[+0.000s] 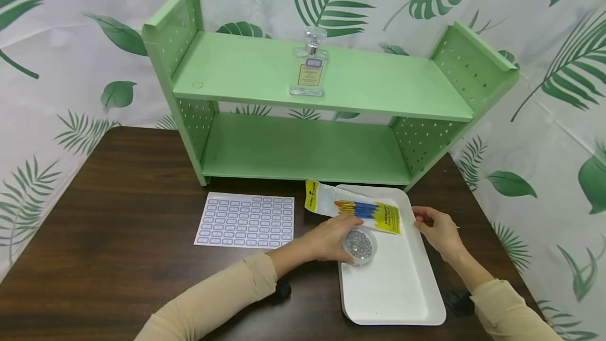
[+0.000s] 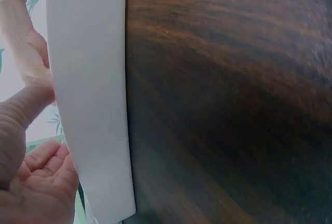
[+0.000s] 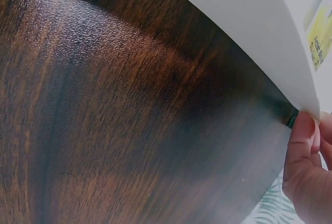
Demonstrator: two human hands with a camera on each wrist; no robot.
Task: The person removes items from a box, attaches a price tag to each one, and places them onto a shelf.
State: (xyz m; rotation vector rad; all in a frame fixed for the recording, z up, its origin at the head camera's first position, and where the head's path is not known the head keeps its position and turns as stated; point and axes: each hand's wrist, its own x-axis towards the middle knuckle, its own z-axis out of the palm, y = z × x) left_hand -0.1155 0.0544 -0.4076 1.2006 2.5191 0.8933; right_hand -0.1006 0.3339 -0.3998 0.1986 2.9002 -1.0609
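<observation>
A white tray lies on the dark wooden table. Reaching over its left side, my left hand holds a clear round container of small silvery pieces between thumb and fingers. A packet of paintbrushes with blue and yellow handles lies across the tray's far end, just beyond that container. My right hand pinches the tray's right rim near the far corner; in the right wrist view its thumb and fingers meet at the white edge. The tray wall fills much of the left wrist view, hiding the container.
A green two-tier shelf stands behind the tray, with a glass perfume bottle on its upper tier. Left of the tray lies a sheet of small blue-bordered labels on the wooden table. Leaf-patterned cloth hangs behind.
</observation>
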